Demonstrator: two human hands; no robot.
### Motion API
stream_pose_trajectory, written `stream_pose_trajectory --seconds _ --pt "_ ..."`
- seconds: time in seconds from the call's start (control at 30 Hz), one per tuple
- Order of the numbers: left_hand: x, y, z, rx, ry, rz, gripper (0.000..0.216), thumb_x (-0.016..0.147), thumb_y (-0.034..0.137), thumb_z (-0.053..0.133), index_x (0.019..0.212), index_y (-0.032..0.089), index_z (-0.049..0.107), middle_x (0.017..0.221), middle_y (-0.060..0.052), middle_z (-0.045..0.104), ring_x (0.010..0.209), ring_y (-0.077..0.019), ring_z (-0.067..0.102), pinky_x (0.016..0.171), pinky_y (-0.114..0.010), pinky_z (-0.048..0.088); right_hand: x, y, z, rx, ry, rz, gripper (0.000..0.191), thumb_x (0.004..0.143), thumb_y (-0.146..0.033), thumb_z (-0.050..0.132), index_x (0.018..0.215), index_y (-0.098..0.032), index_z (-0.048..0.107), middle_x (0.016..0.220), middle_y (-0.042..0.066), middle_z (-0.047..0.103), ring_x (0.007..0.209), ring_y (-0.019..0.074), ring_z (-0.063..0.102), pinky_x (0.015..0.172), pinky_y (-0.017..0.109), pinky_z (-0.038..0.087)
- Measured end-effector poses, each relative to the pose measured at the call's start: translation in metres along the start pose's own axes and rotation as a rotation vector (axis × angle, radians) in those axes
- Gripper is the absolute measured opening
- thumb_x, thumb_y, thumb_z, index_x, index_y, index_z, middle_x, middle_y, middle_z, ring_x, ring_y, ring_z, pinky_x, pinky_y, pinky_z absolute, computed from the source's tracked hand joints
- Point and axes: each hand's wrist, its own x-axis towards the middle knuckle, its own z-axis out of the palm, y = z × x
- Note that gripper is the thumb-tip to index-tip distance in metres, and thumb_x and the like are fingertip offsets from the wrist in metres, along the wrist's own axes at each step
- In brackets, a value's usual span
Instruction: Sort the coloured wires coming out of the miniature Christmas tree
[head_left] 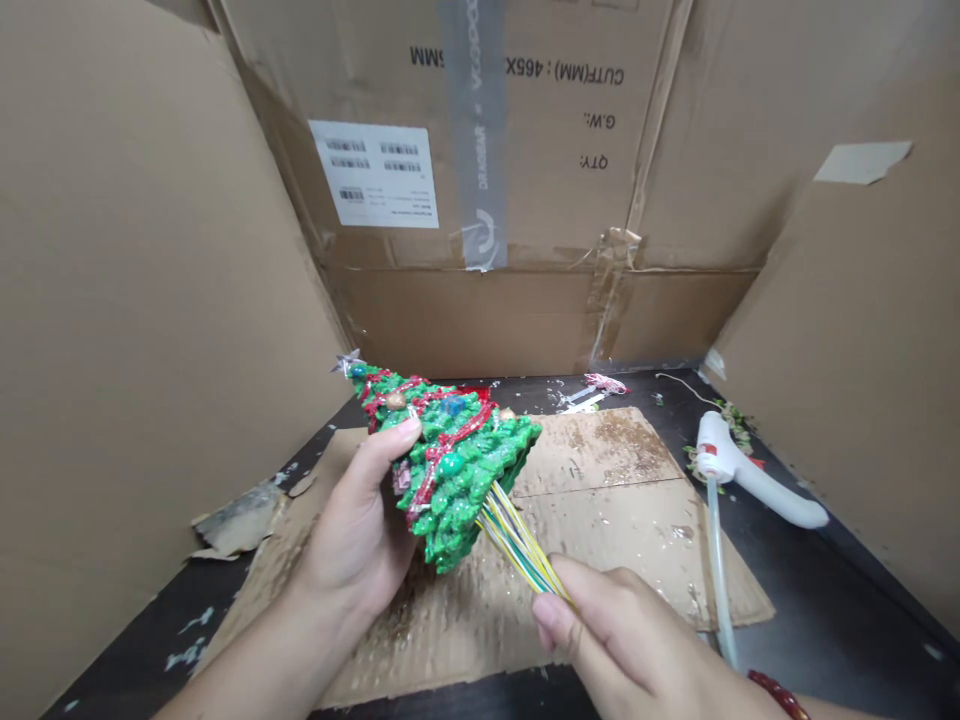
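Observation:
A small green Christmas tree model (450, 460) with red garland, beads and a silver star at its tip lies tilted, its tip pointing up and left. My left hand (360, 530) is wrapped round it from the left, thumb pressed on its side. A bundle of thin yellow, green and white wires (521, 550) comes out of the tree's base. My right hand (622, 640) pinches the lower end of that bundle, at the bottom right of the view.
A stained cardboard sheet (615, 490) covers the dark tabletop (825, 610). A white glue gun (750, 475) with a clear glue stick lies at the right. Cardboard walls (150, 300) enclose the left, back and right. Scraps (600, 385) lie at the back.

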Motion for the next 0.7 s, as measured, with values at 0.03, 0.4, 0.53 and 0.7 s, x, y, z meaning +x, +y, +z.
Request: stream_pose_trajectory --seconds 0.03,0.4,0.53,0.7 --pt "0.000 0.000 0.001 0.003 0.002 0.000 0.048 0.064 0.037 0.074 0.104 0.015 0.059 0.090 -0.007 0.057 0.086 -0.0203 0.057 0.078 -0.027 0.050 0.000 0.001 0.000 -0.108 -0.004 -0.023 0.028 0.093 -0.034 0.026 0.072 -0.017 0.034 0.056 -0.002 0.034 0.048 0.0094 0.031 0.047 0.022 0.023" --pt "-0.002 -0.001 0.004 -0.002 0.055 0.023 0.049 0.061 0.026 0.073 0.106 0.015 0.058 0.092 -0.004 0.058 0.086 -0.0172 0.058 0.082 -0.024 0.049 -0.001 0.012 0.007 -0.985 0.439 -0.499 0.017 0.082 -0.005 0.032 0.081 -0.018 0.042 0.059 0.001 0.050 0.042 0.0175 0.047 0.041 0.030 0.024" --pt "-0.002 -0.004 0.003 -0.003 0.047 0.000 0.045 0.060 0.023 0.071 0.102 0.013 0.060 0.094 -0.006 0.059 0.089 -0.0187 0.057 0.084 -0.026 0.049 -0.003 0.010 0.007 -1.134 0.505 -0.572 0.029 0.073 -0.002 0.032 0.095 -0.008 0.050 0.060 0.004 0.053 0.044 0.0182 0.051 0.039 0.030 0.025" --pt "-0.001 -0.007 0.002 0.004 0.055 0.031 0.039 0.058 0.020 0.071 0.095 0.012 0.061 0.095 -0.006 0.059 0.092 -0.0203 0.057 0.086 -0.027 0.049 -0.004 0.009 0.006 -1.174 0.573 -0.617 0.031 0.075 -0.005 0.035 0.100 -0.004 0.053 0.056 0.004 0.051 0.042 0.0179 0.050 0.038 0.029 0.022"
